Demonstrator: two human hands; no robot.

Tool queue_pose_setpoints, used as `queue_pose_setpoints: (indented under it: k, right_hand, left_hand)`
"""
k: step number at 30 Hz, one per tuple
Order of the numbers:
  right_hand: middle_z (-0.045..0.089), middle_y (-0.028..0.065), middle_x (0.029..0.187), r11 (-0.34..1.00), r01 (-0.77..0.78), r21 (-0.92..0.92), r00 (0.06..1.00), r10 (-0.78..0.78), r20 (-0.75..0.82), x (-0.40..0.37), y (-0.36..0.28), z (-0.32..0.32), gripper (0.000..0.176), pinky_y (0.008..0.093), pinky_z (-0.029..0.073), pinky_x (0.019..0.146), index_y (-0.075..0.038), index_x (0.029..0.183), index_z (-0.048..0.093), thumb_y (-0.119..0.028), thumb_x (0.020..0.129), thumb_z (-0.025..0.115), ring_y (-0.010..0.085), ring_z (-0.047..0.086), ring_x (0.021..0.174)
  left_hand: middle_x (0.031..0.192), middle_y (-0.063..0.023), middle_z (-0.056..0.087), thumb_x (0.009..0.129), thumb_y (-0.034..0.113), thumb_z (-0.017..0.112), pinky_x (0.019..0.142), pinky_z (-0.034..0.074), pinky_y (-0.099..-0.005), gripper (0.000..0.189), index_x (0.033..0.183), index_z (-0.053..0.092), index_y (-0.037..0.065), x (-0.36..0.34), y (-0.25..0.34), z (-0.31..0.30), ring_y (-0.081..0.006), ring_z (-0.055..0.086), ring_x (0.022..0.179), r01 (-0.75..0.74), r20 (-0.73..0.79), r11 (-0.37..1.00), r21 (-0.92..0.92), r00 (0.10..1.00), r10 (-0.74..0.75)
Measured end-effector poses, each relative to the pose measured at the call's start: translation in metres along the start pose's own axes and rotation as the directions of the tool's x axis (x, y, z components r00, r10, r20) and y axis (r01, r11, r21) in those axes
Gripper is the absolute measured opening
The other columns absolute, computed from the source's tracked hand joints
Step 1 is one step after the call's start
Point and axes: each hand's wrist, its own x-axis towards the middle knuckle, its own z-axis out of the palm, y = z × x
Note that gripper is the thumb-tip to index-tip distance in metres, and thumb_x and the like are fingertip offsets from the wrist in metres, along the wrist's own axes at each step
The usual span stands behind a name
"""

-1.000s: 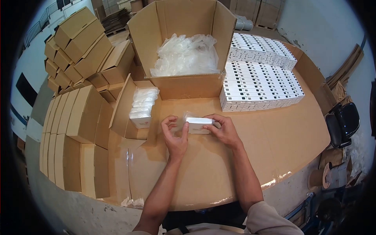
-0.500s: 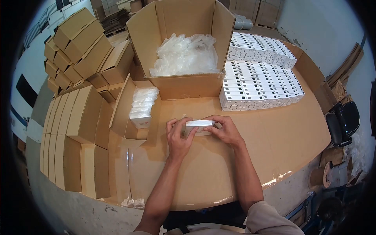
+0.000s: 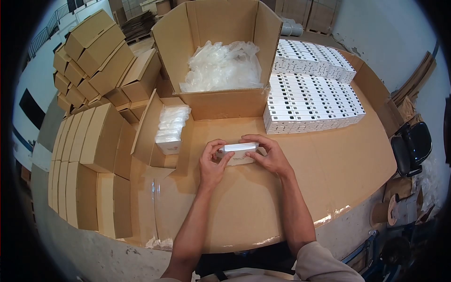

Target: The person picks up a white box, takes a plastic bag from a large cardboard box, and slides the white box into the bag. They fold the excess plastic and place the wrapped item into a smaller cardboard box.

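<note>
Between my two hands is a small white box (image 3: 240,154) in what looks like a clear plastic bag, held just above or on the cardboard-covered table. My left hand (image 3: 213,162) is closed on its left end, thumb against the near face. On the right end, my right hand (image 3: 268,156) grips with its thumb on the front and fingers over the back edge. Left of my hands, a tilted open carton (image 3: 144,136) holds a row of bagged white boxes (image 3: 170,127).
A large carton (image 3: 225,104) full of clear plastic bags (image 3: 223,66) stands at the back. Stacked white boxes (image 3: 314,103) fill the back right. Brown cartons (image 3: 94,141) are piled along the left. A black chair (image 3: 411,148) stands beyond the table's right edge.
The fingers of both hands have shifted slightly along the box's ends. More of the box's front face now shows between my thumbs.
</note>
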Motion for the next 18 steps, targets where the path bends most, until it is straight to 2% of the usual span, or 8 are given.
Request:
queue_pose_setpoints:
  k: [1,3,6,10,13,15,18]
  right_hand:
    - [0.069,0.0081,0.133,1.0,-0.023,-0.008,1.0,0.023,0.012,0.0,0.0,0.0,0.041,0.0335,0.052,0.097,-0.009,0.125,0.073,0.0,0.086,0.079,0.0213,0.064,0.121]
    - [0.071,0.0066,0.126,0.999,0.007,-0.034,1.0,-0.008,-0.011,-0.001,0.001,0.001,0.039,0.0314,0.053,0.091,-0.008,0.124,0.073,0.0,0.086,0.079,0.0184,0.064,0.112]
    - [0.074,0.0041,0.113,0.988,0.023,-0.151,1.0,-0.025,-0.01,-0.001,0.002,-0.002,0.036,0.0284,0.051,0.079,-0.008,0.12,0.075,0.0,0.085,0.079,0.0135,0.062,0.094]
    - [0.073,0.0017,0.098,0.974,0.054,-0.221,0.999,-0.053,0.011,-0.001,0.004,-0.005,0.032,0.0255,0.044,0.064,-0.006,0.116,0.077,-0.001,0.085,0.08,0.0083,0.05,0.072]
    - [0.074,0.0032,0.096,0.991,-0.06,-0.123,0.998,0.061,0.005,-0.002,0.002,-0.004,0.027,0.0237,0.048,0.067,-0.004,0.112,0.077,-0.001,0.085,0.079,0.0059,0.058,0.073]
    - [0.074,0.0026,0.097,0.998,-0.024,-0.066,1.0,0.023,-0.019,-0.003,0.005,-0.003,0.029,0.0225,0.047,0.065,-0.004,0.114,0.077,0.001,0.086,0.078,0.0059,0.058,0.072]
    - [0.074,0.0026,0.1,0.999,-0.007,-0.033,0.998,0.005,-0.064,-0.003,0.011,-0.001,0.028,0.0218,0.049,0.066,-0.003,0.115,0.076,0.003,0.087,0.077,0.0061,0.062,0.077]
  left_hand:
    - [0.109,0.0012,0.072,0.086,0.013,0.084,0.074,0.041,-0.0241,0.04,0.119,0.063,0.006,0.0,0.0,0.0,-0.0069,0.058,0.09,-0.01,0.004,1.0,0.011,1.0,0.01]
    - [0.107,0.0012,0.071,0.087,0.013,0.084,0.073,0.041,-0.0237,0.04,0.12,0.062,0.006,0.001,0.0,0.0,-0.0071,0.056,0.088,-0.031,0.011,0.999,0.033,0.999,0.03]
    - [0.106,-0.0023,0.071,0.09,0.0,0.077,0.074,0.045,-0.0201,0.044,0.127,0.055,0.005,0.001,0.0,-0.001,-0.005,0.058,0.089,-0.025,0.035,0.992,0.121,0.999,0.021]
    - [0.109,-0.0012,0.07,0.087,0.012,0.083,0.068,0.042,-0.0224,0.048,0.128,0.058,0.006,-0.002,0.002,-0.004,-0.0067,0.055,0.086,0.093,0.053,0.993,0.073,0.994,-0.097]
    - [0.117,-0.0051,0.069,0.086,0.013,0.084,0.07,0.045,-0.0239,0.057,0.134,0.054,0.006,-0.007,0.004,-0.008,-0.0085,0.056,0.087,0.153,0.083,0.978,0.145,0.983,-0.166]
    - [0.122,-0.0088,0.068,0.085,0.014,0.084,0.075,0.049,-0.0269,0.066,0.14,0.049,0.007,-0.014,0.005,-0.007,-0.0128,0.061,0.091,0.13,0.088,0.972,0.196,0.985,-0.15]
    - [0.13,-0.0148,0.065,0.083,0.013,0.084,0.09,0.052,-0.0361,0.077,0.148,0.041,0.006,-0.027,0.011,-0.004,-0.025,0.063,0.108,-0.073,0.03,0.9,0.429,0.997,0.067]
